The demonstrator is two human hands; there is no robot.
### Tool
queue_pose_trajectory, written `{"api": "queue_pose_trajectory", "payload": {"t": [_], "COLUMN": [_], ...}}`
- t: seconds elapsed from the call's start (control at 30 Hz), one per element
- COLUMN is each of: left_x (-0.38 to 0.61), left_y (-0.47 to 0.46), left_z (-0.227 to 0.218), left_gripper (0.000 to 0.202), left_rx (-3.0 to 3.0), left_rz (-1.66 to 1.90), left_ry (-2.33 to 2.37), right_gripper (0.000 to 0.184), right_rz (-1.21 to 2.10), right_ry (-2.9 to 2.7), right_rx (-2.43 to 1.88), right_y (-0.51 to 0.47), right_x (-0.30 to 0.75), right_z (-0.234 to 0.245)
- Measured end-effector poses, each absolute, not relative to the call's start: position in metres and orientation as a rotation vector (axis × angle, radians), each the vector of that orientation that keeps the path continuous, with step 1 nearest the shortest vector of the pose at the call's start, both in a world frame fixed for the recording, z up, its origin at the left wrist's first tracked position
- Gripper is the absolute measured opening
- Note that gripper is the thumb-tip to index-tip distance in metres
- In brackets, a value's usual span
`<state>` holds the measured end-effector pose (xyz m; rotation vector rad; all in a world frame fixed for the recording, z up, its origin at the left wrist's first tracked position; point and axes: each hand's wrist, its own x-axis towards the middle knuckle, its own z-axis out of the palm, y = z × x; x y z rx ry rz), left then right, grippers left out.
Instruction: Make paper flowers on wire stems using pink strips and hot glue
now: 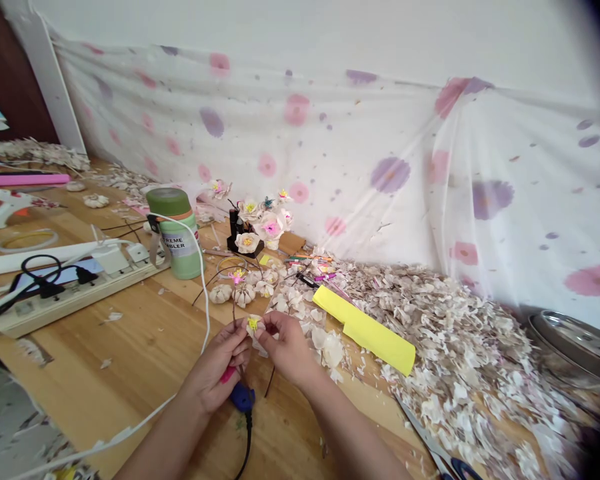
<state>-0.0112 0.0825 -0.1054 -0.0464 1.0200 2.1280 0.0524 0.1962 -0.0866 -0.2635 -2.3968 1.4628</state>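
My left hand is closed around a thin brown twig, which carries a small pink-and-yellow bloom at its top. Between my two hands sits a pale handmade flower with a yellow centre. The thumb and fingers of my right hand pinch this flower's edge from the right. Under my left hand lies a blue tool with a black cord; a pink part shows beside it, and the rest is hidden by the hand. Loose whitish petals are scattered just right of my right hand.
A yellow paper strip lies beside a large heap of dry petals. Scissors rest at the lower right. To the left are a green tumbler, a power strip and a white cable. Finished flowers stand behind.
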Motion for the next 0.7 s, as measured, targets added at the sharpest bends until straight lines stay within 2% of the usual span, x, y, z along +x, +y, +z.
{"api": "queue_pose_trajectory", "payload": {"t": [0.17,0.5,0.7], "left_x": [-0.01,-0.005,-0.007], "left_y": [0.083,0.088,0.087], "left_z": [-0.107,-0.103,-0.102], "left_gripper": [0.042,0.045,0.049], "left_rx": [0.022,0.061,0.049], "left_rz": [2.12,2.104,2.114], "left_ry": [1.142,1.281,1.27], "right_gripper": [0.019,0.021,0.021], "right_rz": [1.356,0.93,0.928], "right_ry": [-2.47,-2.608,-2.552], "right_rx": [-0.307,-0.164,-0.146], "right_y": [0.195,0.199,0.222], "right_x": [0.056,0.062,0.049], "right_z": [-0.087,-0.078,-0.085]}}
